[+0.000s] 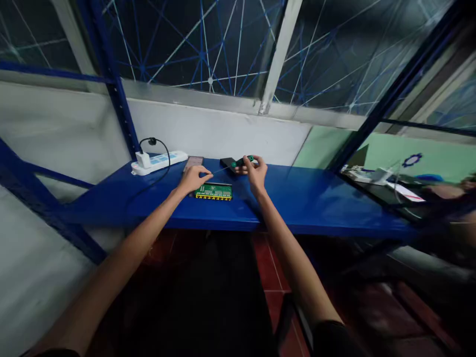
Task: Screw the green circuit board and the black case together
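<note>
My right hand is wrapped round the green and black handle of a screwdriver, tilted so its thin shaft runs left and slightly down. At the far end of that shaft, the fingertips of my left hand are pinched together. Whatever they hold there is too small to make out. Below and between both hands, a green circuit board with a row of yellow ports along its front lies on the blue table. Behind the screwdriver is a dark flat case, partly hidden by my right hand.
A white power strip with a plugged-in black cable stands at the back left. A phone-like flat object lies behind my left hand. Blue metal posts frame the table. At the right, a blurred person's hand is over another cluttered table.
</note>
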`<state>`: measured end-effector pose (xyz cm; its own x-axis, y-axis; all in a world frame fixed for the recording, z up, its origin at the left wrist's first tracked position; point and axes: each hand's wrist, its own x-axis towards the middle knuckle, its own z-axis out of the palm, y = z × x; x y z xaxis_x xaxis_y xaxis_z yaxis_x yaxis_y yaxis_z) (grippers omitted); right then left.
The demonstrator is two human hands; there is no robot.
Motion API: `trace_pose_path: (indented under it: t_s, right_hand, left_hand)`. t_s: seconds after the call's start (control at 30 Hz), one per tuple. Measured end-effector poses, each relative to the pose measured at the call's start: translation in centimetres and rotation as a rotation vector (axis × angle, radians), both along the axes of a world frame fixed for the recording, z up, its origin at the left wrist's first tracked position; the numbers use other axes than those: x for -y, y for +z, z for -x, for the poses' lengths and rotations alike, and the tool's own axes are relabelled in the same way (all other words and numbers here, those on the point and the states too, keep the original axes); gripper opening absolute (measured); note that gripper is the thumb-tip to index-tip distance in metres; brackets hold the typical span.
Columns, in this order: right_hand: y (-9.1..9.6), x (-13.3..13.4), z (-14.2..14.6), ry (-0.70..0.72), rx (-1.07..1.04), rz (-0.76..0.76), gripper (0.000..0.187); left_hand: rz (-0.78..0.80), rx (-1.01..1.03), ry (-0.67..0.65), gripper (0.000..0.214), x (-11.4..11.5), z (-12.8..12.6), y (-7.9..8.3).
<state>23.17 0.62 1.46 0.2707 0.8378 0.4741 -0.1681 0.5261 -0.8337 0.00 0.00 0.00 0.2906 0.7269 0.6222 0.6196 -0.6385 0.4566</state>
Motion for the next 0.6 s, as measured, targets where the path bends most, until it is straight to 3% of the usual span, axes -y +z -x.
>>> trace_pose_path:
  t_s: [0.6]
  right_hand:
    - [0.34, 0.26, -0.04, 0.021, 0.044, 0.012, 0.048]
  left_hand:
    - [0.004, -0.003, -0.020, 0.024, -0.16, 0.19, -0.35]
